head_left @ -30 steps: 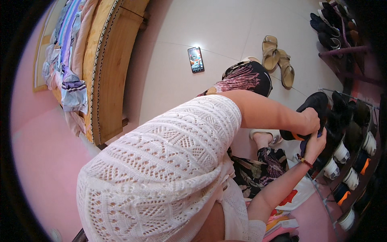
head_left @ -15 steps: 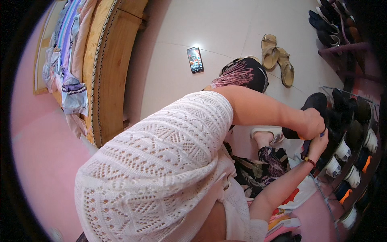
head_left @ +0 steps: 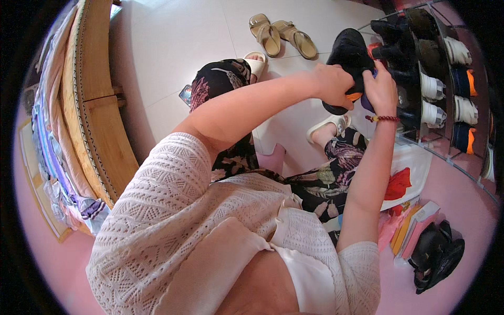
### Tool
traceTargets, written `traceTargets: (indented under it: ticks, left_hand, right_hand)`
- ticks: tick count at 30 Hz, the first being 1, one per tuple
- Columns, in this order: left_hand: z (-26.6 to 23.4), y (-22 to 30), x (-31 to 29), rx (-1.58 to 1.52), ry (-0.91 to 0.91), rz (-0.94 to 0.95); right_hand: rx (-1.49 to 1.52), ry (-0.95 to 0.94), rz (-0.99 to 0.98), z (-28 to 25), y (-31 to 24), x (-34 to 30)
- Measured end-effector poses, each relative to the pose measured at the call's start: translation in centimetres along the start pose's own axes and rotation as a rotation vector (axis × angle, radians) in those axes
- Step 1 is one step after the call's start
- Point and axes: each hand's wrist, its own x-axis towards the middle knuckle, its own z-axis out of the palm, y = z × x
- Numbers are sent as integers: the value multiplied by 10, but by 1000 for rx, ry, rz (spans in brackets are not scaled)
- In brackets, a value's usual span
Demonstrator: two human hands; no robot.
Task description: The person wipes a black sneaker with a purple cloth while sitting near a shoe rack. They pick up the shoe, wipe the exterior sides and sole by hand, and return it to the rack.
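In the head view, a black shoe [head_left: 349, 48] with a bit of orange at its opening is held up at the upper right, in front of a shoe rack. My left hand [head_left: 335, 86] is closed round its near part. Against the shoe's right side, my right hand [head_left: 381, 90], with a dark red bead bracelet [head_left: 381, 118] at the wrist, is closed on a dark blue thing [head_left: 367, 103]. That looks like a cloth, but it is mostly hidden by the fingers. The thumb points up along the shoe.
The rack [head_left: 450, 157] at right carries several shoes. Tan sandals [head_left: 283, 38] lie on the tiles. A phone [head_left: 185, 95] shows beside my knee. A white tray [head_left: 417, 157] holds something red; a black bag-like item [head_left: 438, 254] lies near it. A wooden bed [head_left: 107, 134] stands left.
The view has swung toward the rack and my body. The black shoe is still in my hands and now shows more of its length. My knee now partly hides the phone.
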Motion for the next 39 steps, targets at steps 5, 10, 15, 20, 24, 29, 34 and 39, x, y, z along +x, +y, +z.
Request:
traceTargets:
  ticks: [5, 10, 15, 20, 24, 29, 34, 39]
  left_hand:
    - [8, -9, 9, -386, 46, -83]
    - [3, -25, 18, -1160, 91, -404]
    - [-6, -21, 18, -1412, 287, -507]
    - [-11, -30, 30, -1661, 328, -553]
    - [-11, -25, 27, -1692, 273, -539]
    - [-12, -19, 25, -1671, 240, -509]
    - [-15, -10, 20, -1661, 258, -529]
    - [-17, -13, 20, -1752, 245, -552]
  right_hand:
    - [270, 70, -152, 4, 8, 9]
    - [770, -13, -198, 8, 4, 5]
    - [347, 196, -414, 7, -18, -17]
    - [229, 463, -619, 24, -22, -25]
    - [183, 528, -664, 25, -19, -18]
    - [243, 513, -519, 13, -20, -8]
    - [64, 582, -395, 7, -19, 2]
    - [251, 539, -533, 6, -38, -7]
